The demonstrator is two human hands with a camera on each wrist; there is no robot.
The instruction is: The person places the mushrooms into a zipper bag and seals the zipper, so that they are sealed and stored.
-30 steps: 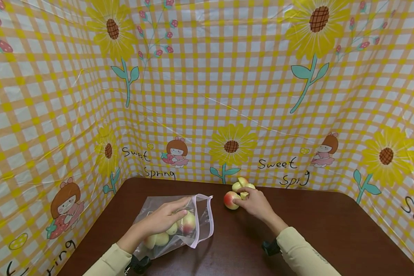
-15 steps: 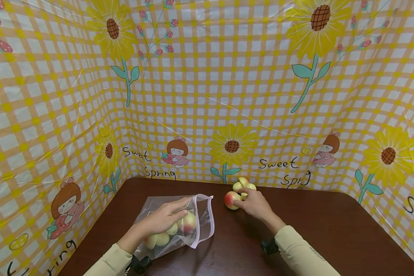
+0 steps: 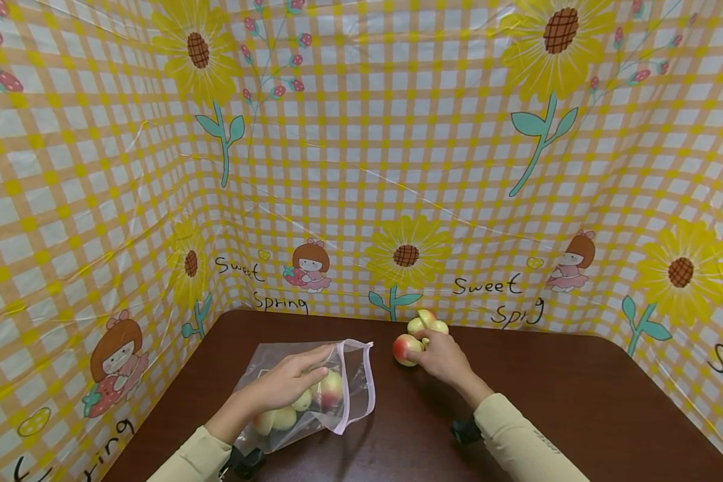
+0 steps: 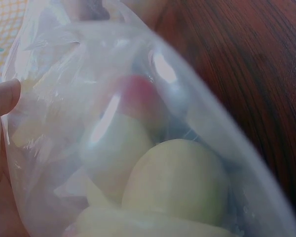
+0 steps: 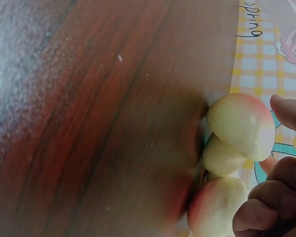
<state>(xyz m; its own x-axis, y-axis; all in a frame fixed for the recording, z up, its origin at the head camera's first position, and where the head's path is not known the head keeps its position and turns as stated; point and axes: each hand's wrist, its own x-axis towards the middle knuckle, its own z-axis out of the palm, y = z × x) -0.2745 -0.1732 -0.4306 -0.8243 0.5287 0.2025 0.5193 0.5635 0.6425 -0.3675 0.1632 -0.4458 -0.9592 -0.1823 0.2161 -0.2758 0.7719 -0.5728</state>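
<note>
Resting across the clear bag [image 3: 259, 356], the left hand [image 3: 284, 383] lies with fingers extended. Several bagged fruits [image 3: 331, 389] are already inside. Right of the bag, outside, the right hand [image 3: 446, 359] curls thumb and fingers round a red-and-yellow fruit [image 3: 402, 348]; the fruit cluster [image 3: 438, 326] behind also remains unbagged.

On my feed I see a screened-off tabletop booth [image 3: 90, 221]: checked, sunflower-printed sheeting [image 3: 361, 134] walls in a dark wood-grained table [image 3: 554, 378] on three sides. Whether home or lab, I cannot tell.
</note>
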